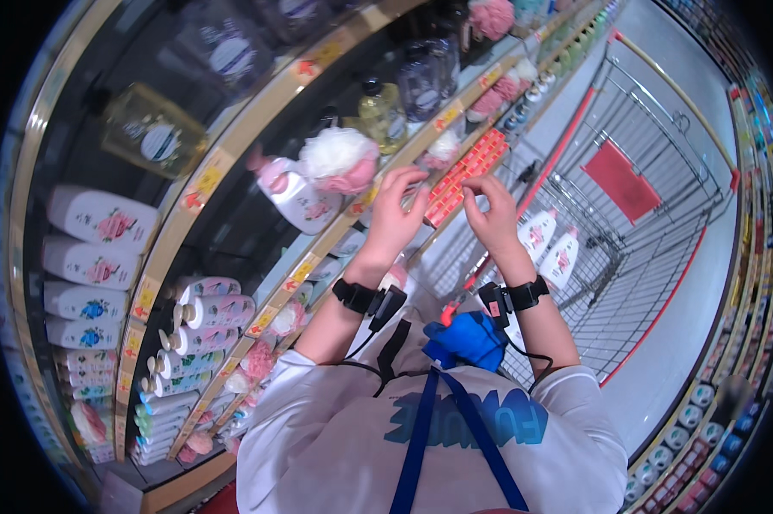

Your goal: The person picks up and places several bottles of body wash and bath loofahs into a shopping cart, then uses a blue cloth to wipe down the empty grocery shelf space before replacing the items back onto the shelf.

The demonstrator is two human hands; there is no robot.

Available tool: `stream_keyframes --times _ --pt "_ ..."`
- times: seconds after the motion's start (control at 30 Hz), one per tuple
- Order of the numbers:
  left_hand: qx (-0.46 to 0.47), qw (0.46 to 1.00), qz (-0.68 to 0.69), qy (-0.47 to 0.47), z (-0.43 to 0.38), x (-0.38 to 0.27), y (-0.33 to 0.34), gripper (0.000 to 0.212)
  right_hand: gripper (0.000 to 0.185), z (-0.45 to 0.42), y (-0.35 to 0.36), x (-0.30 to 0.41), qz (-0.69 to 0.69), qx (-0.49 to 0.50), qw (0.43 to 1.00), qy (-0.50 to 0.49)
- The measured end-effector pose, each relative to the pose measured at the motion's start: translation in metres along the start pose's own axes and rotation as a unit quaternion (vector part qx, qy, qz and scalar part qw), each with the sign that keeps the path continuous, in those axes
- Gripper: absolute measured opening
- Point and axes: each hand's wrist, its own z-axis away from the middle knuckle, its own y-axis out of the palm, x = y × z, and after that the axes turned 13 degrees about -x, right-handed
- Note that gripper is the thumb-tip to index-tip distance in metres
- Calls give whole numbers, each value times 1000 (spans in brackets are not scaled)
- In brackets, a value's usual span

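Both hands are raised in front of the shelf, apart from each other, fingers curled. My left hand (pixel 396 205) is beside the shelf edge, near a white bottle (pixel 303 199) with a pink pump and a white and pink bath puff (pixel 340 159). My right hand (pixel 491 209) is next to a row of red patterned boxes (pixel 466 177), which spans the gap between the hands. Neither hand shows anything in its grasp. Black straps with small devices are on both wrists. Two white bottles with pink flower prints (pixel 560 257) lie in the metal shopping cart (pixel 617 257).
Shelves on the left hold white bottles (pixel 103 221), a yellow bottle (pixel 155 135), pump bottles (pixel 219 311) and hanging bath puffs (pixel 258 360). The cart's red-edged side stands close to my right arm. A blue cloth bag (pixel 466 340) is at my waist. Stocked shelves (pixel 746 283) line the far right.
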Motion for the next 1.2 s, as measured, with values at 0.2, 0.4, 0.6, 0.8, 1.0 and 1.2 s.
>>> stream_keyframes --times 0.2,0.4,0.6,0.8,1.0,1.2 --pt "-185 979 -77 -45 24 42 -158 17 18 28 117 54 -58 194 979 -3" --pt "-224 959 -166 -49 -2 105 -243 43 69 46 206 79 -85 325 939 -72" --pt "-82 976 -174 -99 -46 139 -265 73 103 53 259 85 -16 331 940 -82" --pt "13 990 -55 -133 -65 167 -264 70 91 37 280 81 47 312 945 -83" --pt "12 974 -85 -211 -59 179 -248 58 81 34 261 86 -44 383 922 -29" --pt "-97 973 -90 -189 -38 174 -250 64 68 41 240 88 -72 402 912 -45"
